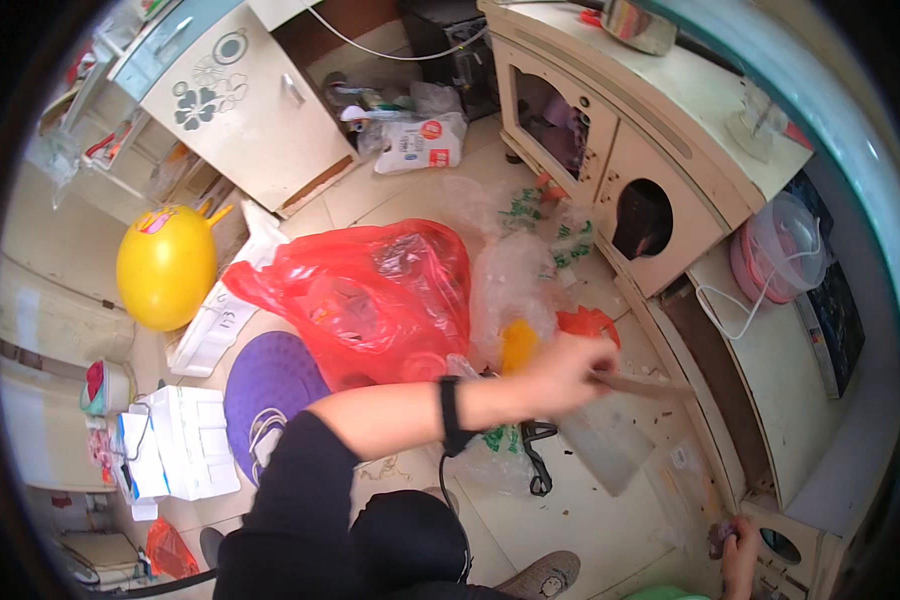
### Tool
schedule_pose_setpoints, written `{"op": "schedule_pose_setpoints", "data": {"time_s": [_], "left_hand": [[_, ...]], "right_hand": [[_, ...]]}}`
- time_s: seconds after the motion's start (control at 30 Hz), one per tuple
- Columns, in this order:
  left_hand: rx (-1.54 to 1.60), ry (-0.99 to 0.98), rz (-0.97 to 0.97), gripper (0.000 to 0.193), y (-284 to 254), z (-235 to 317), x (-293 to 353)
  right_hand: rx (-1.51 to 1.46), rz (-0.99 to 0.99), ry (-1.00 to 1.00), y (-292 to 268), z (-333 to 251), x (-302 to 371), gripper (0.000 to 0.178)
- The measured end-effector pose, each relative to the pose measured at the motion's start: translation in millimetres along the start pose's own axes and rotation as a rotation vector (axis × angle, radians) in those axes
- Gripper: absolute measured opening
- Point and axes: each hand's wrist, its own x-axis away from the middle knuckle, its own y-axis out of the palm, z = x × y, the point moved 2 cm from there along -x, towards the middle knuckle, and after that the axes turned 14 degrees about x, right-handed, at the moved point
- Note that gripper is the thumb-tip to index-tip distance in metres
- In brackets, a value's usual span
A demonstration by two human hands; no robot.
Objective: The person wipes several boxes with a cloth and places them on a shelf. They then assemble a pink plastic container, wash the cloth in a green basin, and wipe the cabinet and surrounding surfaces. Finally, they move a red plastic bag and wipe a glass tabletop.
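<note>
Two pieces of furniture are the largest things here: a cream cabinet [630, 150] curving down from the upper right of the frame and a white cupboard [255, 115] at the upper left. Next in size comes a red plastic bag [390, 290] in the middle, slack and crumpled, with clear plastic bags [510, 275] bunched just right of it. A purple oval piece [260, 400] lies left of centre, and a yellow balloon [166, 268] sits above it, toward the left rim.

The left hand [568, 375] reaches across to right of centre, its fingers closed on one end of a tan strip [645, 387], which points right over the floor. The strip is blurred, but it looks light and fairly stiff — likely best pinched at that near end, as now, though a thin piece could snap if bent. Near the lower right corner, what I take for the right hand [740, 555] has its fingers curled on a small purplish lump [718, 540]. That lump looks soft and light; a loose fingertip hold around its middle should do — I cannot tell its material. Small dark crumbs [567, 452] on the floor are smallest of all.
</note>
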Motion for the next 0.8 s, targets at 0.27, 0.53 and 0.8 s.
{"op": "schedule_pose_setpoints", "data": {"time_s": [0.27,0.53,0.8], "left_hand": [[-0.113,-0.006,0.807,0.045,-187,37,134],[-0.007,-0.242,1.054,0.044,-236,-21,184],[-0.133,-0.672,0.989,0.057,-235,-21,205]], "right_hand": [[-0.119,-0.027,-0.131,-11,-45,-46,0.023],[-0.098,0.044,-0.320,-40,-70,-67,0.021],[-0.086,-0.040,-0.295,-38,-69,-73,0.020]]}}
